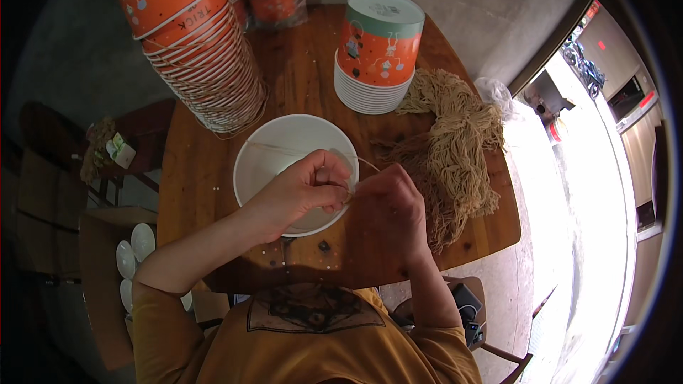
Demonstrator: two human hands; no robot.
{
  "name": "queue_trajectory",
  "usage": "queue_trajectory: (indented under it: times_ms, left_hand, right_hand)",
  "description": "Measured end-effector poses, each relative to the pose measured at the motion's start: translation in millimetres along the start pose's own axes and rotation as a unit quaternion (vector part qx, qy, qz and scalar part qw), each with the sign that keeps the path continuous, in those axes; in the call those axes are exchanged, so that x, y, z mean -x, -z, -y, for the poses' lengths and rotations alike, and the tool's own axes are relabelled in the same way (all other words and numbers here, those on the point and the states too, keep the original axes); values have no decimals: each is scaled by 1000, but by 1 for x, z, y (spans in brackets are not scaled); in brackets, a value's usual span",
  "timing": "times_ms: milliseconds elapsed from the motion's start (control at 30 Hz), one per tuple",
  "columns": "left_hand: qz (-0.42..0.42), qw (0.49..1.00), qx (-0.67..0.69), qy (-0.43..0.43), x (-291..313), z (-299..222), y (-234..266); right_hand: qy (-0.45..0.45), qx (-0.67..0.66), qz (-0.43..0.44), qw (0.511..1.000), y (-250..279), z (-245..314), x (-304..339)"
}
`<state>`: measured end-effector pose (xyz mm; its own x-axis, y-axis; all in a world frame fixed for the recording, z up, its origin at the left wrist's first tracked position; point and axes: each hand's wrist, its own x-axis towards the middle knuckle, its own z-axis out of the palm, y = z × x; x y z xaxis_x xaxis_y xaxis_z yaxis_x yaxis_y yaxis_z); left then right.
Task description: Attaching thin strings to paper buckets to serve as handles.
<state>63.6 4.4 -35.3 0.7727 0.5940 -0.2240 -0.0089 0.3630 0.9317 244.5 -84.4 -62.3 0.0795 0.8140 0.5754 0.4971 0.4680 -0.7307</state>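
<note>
A white paper bucket (249,178) stands mouth up in front of me on the wooden table. Over its right side my left hand (309,192) reaches in, its thumb and fingers pinched together on a thin tan cord (368,164) by the rim. Part of the cord stretches across the bucket's mouth; another bit loops up beyond the right rim. Just outside that rim my right hand (393,203) is closed, somewhat blurred, with the cord running to its fingers. How the cord meets the bucket wall is hidden behind my fingers.
A tall nested stack of orange buckets (206,64) with cord handles leans at the left. Upside-down orange buckets (380,50) are stacked at the back. A heap of tan cords (462,156) lies to the right. A cardboard box (107,263) with white round pieces stands lower left.
</note>
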Motion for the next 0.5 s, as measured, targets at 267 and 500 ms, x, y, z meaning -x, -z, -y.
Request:
queue_trajectory:
  times_ms: [267,500]
  left_hand:
    - [-16,1000,23,10,0,4,3]
    - [-2,997,67,33,2,2,2]
  right_hand:
    - [73,180,40,980,14,17,-7]
    - [130,195,97,967,23,16,-15]
